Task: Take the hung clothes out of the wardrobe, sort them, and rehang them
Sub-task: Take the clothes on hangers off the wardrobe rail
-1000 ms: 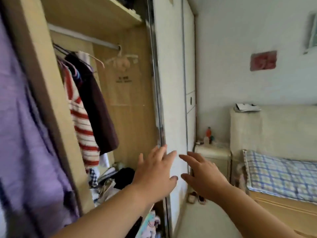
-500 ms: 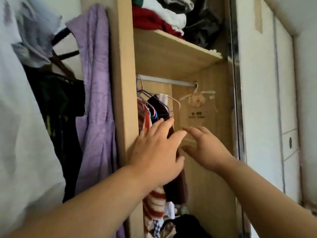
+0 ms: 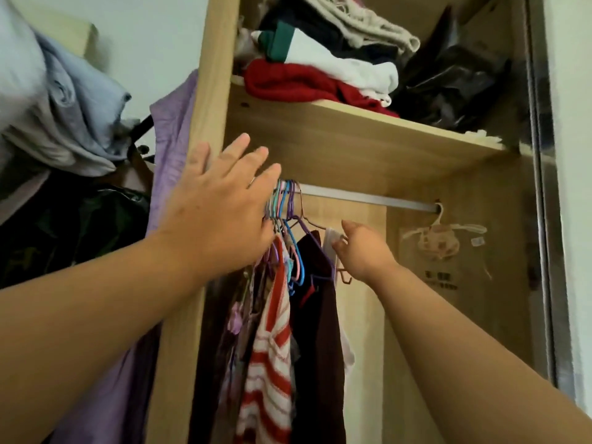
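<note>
Reaching up to the rail (image 3: 368, 199) at the wardrobe's (image 3: 211, 75) left end, raised from waist height a second ago, so looks ready to start taking clothes down. Spreads the left hand (image 3: 221, 203) flat, straight fingertips touching the bunched hanger hooks (image 3: 283, 200). Curls the right hand (image 3: 362, 251) loosely just beside the dark garment's (image 3: 320, 331) hanger; cannot tell whether gripping. Leaves every garment hanging.
</note>
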The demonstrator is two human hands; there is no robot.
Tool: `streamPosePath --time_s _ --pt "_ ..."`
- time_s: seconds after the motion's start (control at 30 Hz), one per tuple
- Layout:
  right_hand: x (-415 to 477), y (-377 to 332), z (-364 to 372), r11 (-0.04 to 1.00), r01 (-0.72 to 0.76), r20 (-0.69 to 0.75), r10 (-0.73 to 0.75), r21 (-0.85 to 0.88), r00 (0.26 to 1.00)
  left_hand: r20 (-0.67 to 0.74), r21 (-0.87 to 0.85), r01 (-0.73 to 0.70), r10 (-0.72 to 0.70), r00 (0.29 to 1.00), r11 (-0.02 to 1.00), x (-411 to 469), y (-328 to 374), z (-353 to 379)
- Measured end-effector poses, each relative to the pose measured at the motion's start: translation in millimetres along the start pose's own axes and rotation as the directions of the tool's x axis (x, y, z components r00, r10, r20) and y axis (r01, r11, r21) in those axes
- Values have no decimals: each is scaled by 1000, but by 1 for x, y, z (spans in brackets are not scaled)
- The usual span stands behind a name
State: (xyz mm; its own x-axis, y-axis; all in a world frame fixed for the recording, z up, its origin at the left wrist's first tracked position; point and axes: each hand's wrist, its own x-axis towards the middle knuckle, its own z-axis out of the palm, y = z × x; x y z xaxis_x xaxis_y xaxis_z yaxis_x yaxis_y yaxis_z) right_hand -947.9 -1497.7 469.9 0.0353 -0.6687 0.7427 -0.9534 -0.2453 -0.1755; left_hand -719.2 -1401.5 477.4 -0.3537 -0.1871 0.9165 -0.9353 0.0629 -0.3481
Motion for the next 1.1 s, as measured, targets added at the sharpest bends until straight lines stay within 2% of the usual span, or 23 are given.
streamPosePath --time_s 0.1,0.37,0.57,0.73,0.97,1.1 --pt "28 -1 11 1000 -11 31 12 -18 999 -37 43 5 -3 999 999 -1 3 3" --pt "67 11 47 985 -169 84 172 -36 981 -26 76 16 -14 1000 997 1 3 8" --pt "69 39 41 961 -273 8 273 40 962 -50 49 8 -5 999 999 1 3 7" --pt "58 60 19 940 -325 -56 332 108 942 0 103 28 -28 1000 994 1 3 5" --pt "58 48 -11 961 -275 -121 272 -4 954 29 103 4 -7 1000 995 0 7 -1" --pt "69 39 -24 952 -306 -173 300 -8 938 25 56 -7 6 1000 998 0 5 -3"
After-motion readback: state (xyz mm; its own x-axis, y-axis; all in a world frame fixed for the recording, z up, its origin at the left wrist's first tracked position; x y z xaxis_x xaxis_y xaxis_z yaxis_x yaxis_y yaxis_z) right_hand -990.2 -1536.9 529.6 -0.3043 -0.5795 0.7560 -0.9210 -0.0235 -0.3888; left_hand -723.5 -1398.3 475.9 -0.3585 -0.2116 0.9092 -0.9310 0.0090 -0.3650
